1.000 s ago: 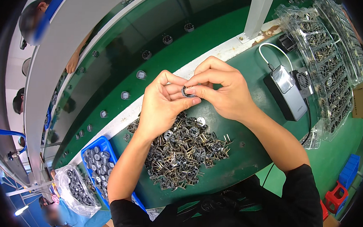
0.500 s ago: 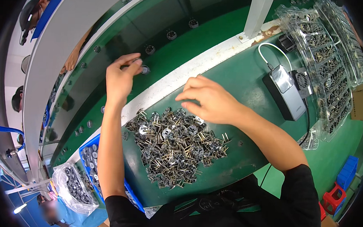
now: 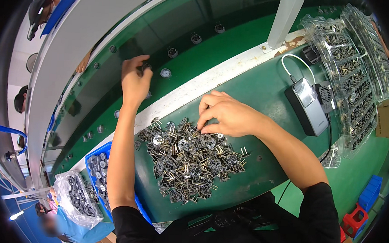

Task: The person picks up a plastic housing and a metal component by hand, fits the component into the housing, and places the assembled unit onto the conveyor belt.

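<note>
Over the green conveyor belt (image 3: pixel 234 40), my left hand (image 3: pixel 136 81) is curled, with a small dark round part (image 3: pixel 146 67) between thumb and fingers. Just right of it, a round part with a pale square face (image 3: pixel 165 73) rests on the belt. My right hand (image 3: pixel 228 115) is closed in a pinch at the upper edge of a pile of small round circuit boards with metal pins (image 3: pixel 192 161). Its fingertips touch the pile, and what they pinch is too small to make out. The pile lies on the green table (image 3: pixel 254 151).
A white rail (image 3: pixel 214 80) separates table and belt. Left stand a blue crate (image 3: pixel 139 209) and a plastic bag (image 3: pixel 61 180) of round parts. A power bank (image 3: pixel 307 105) with a white cable and clear trays (image 3: pixel 351 72) of pinned parts are at right. Co-workers sit beyond the belt.
My right hand has come down onto the pile's edge and its fingers have closed. The left hand stays over the belt, slightly farther from the pale-faced part. The view has shifted a little.
</note>
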Available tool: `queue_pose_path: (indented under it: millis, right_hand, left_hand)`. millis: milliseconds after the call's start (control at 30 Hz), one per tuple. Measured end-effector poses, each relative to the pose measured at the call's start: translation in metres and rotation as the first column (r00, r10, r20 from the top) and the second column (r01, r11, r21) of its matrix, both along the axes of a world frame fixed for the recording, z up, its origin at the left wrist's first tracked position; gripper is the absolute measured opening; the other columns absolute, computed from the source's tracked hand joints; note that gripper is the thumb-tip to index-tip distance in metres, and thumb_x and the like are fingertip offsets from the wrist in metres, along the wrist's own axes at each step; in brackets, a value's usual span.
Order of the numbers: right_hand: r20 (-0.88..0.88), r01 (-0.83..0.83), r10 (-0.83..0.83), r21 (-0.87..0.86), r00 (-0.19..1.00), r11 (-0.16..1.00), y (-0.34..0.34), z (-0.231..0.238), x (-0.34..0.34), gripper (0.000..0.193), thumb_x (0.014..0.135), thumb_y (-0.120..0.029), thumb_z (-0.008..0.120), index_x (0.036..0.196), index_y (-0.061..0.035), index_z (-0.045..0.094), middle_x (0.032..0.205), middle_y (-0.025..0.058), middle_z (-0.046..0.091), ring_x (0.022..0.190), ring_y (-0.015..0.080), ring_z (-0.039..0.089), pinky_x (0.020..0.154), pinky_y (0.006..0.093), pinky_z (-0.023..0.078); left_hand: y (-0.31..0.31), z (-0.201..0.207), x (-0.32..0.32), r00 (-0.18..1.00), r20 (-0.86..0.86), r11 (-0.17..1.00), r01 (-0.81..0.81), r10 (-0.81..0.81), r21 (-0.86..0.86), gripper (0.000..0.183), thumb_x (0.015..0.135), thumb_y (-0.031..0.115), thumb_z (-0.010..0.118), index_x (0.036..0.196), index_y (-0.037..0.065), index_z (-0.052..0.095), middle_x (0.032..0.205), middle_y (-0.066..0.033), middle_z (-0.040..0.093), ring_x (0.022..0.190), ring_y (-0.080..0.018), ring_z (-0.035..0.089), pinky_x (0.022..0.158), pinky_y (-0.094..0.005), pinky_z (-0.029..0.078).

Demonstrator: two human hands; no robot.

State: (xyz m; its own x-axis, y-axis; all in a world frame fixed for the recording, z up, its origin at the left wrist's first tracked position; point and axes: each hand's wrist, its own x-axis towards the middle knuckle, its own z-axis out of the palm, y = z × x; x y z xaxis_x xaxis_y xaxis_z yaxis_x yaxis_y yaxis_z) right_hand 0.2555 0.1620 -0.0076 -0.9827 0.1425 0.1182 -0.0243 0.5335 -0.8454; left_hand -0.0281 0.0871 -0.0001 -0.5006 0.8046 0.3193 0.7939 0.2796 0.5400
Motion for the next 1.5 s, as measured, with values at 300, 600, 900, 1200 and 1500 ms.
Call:
queue_pose_path:
  millis: [300, 600, 900, 1200, 1500]
  right_hand:
    - [0.1, 0.212, -0.189, -0.326, 0.977, 0.921, 0.004, 0.013, 0.0, 0.016, 0.084, -0.007, 0.069, 0.088, -0.0016, 0.055, 0.097, 0.009, 0.064, 0.077, 0.0152, 0.065, 0.063, 0.0294, 0.051]
    - [-0.075, 0.128, -0.268, -0.738, 0.96, 0.663, 0.01, 0.007, 0.001, 0.021, 0.085, 0.008, 0.065, 0.106, 0.005, 0.065, 0.095, 0.0078, 0.063, 0.08, 0.0151, 0.067, 0.073, 0.0263, 0.054]
    - [-0.435, 0.49, -0.558, -0.269, 0.707, 0.829, 0.001, 0.023, 0.0, 0.01, 0.081, -0.002, 0.073, 0.091, -0.0017, 0.07, 0.087, 0.0052, 0.064, 0.073, 0.0125, 0.061, 0.061, 0.0264, 0.049]
    - [-0.413, 0.445, -0.501, -0.229, 0.761, 0.865, -0.007, 0.019, 0.001, 0.011, 0.081, 0.003, 0.072, 0.091, -0.0013, 0.069, 0.09, 0.0065, 0.063, 0.074, 0.0131, 0.059, 0.062, 0.0258, 0.048]
    - [-0.346, 0.41, -0.522, -0.35, 0.78, 0.843, -0.012, 0.014, -0.005, 0.024, 0.083, 0.0, 0.07, 0.107, -0.0024, 0.07, 0.089, 0.0061, 0.063, 0.074, 0.0151, 0.059, 0.064, 0.026, 0.047]
  left_hand:
    - [0.004, 0.014, 0.027, 0.967, 0.046, 0.93, 0.255, -0.252, -0.264, 0.037, 0.077, 0.009, 0.072, 0.114, 0.004, 0.068, 0.092, -0.0098, 0.06, 0.065, -0.0156, 0.052, 0.065, -0.032, 0.046]
    - [-0.008, 0.036, 0.073, 0.831, 0.533, 0.973, 0.223, -0.159, -0.058, 0.031, 0.079, 0.007, 0.074, 0.108, -0.003, 0.067, 0.083, -0.0065, 0.068, 0.067, -0.0074, 0.061, 0.063, -0.0234, 0.05]
    - [-0.028, 0.051, 0.117, 0.607, 0.741, 0.933, 0.353, -0.287, 0.072, 0.033, 0.076, 0.0, 0.08, 0.107, -0.004, 0.069, 0.083, -0.0045, 0.07, 0.07, -0.004, 0.061, 0.063, -0.0195, 0.051]
    - [-0.032, 0.044, 0.126, 0.607, 0.726, 0.92, 0.381, -0.324, 0.092, 0.034, 0.077, -0.001, 0.079, 0.109, -0.003, 0.068, 0.089, -0.008, 0.07, 0.073, -0.0064, 0.064, 0.066, -0.0215, 0.053]
    - [-0.027, 0.044, 0.097, 0.526, 0.807, 0.938, 0.334, -0.269, 0.095, 0.024, 0.087, 0.004, 0.069, 0.109, -0.005, 0.068, 0.089, -0.0085, 0.071, 0.075, -0.0107, 0.065, 0.072, -0.0246, 0.054]
